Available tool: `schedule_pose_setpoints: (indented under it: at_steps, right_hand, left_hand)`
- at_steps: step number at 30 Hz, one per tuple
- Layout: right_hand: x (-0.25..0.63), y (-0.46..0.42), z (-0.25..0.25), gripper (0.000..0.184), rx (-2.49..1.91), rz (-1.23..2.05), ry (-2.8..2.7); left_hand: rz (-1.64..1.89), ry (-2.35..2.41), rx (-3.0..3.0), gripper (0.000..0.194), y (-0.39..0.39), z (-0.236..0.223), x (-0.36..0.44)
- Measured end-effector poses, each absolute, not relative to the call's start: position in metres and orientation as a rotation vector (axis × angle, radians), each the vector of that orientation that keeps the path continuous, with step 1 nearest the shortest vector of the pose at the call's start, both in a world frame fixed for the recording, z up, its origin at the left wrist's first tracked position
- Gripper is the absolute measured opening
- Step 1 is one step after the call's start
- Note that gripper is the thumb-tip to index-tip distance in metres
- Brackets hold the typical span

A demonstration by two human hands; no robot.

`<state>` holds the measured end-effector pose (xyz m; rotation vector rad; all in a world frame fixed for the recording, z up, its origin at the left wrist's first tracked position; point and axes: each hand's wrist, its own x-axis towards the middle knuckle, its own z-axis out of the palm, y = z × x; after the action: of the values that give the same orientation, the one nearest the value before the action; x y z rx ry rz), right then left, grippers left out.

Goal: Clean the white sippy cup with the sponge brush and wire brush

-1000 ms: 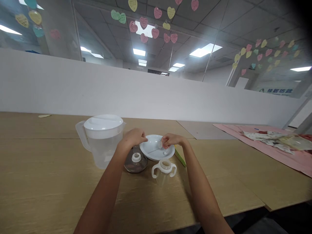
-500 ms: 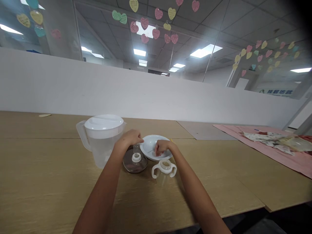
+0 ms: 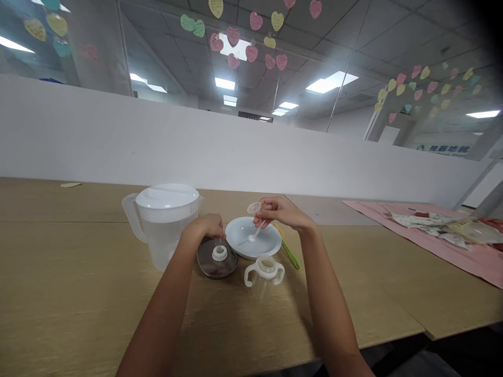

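Note:
My right hand (image 3: pixel 275 210) is raised over the right part of a white bowl (image 3: pixel 231 246). Its fingers pinch a translucent straw nipple (image 3: pixel 254 208), a round clear piece with a thin tube hanging toward the bowl. A whitish end of the tube shows low in the bowl. My left hand (image 3: pixel 212 226) has its fingers curled down at the bowl's left edge, over a small clear piece that I cannot make out well. Below it a white ring (image 3: pixel 219 253) sits on a dark see-through dish (image 3: pixel 210 268). Nearer stands a clear bottle (image 3: pixel 262 287) with white double handles (image 3: pixel 280 273).
A lidded clear pitcher (image 3: pixel 165 230) stands to the left of my left hand. Right of the bowl lies a brush with a green handle (image 3: pixel 291 255). Packages (image 3: pixel 444 225) rest on a pink cloth (image 3: pixel 377 214) at the far right. A low white wall (image 3: pixel 243 157) closes the back.
My right hand has come up and right out of the bowl, lifting the straw nipple. The green brush handle is now uncovered. My left hand has shifted slightly left and down.

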<state>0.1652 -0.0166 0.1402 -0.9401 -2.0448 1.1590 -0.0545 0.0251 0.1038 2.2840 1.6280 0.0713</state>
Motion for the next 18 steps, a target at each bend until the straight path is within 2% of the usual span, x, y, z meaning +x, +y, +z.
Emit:
schedule_pose_setpoints:
  at_steps: [6, 12, 18]
  right_hand:
    - [0.169, -0.034, 0.148, 0.019, -1.069, 1.19, -2.332]
    - [0.166, -0.032, 0.146, 0.019, -1.075, 1.159, -2.326]
    - [0.164, -0.029, 0.143, 0.015, -1.051, 1.172, -2.352]
  left_hand:
    - [0.031, 1.715, 2.25, 0.013, 0.033, 0.089, -0.05]
    - [-0.098, 1.756, 2.139, 0.008, 0.038, 0.074, -0.039]
    - [-0.175, 1.758, 2.143, 0.015, 0.043, 0.068, -0.038]
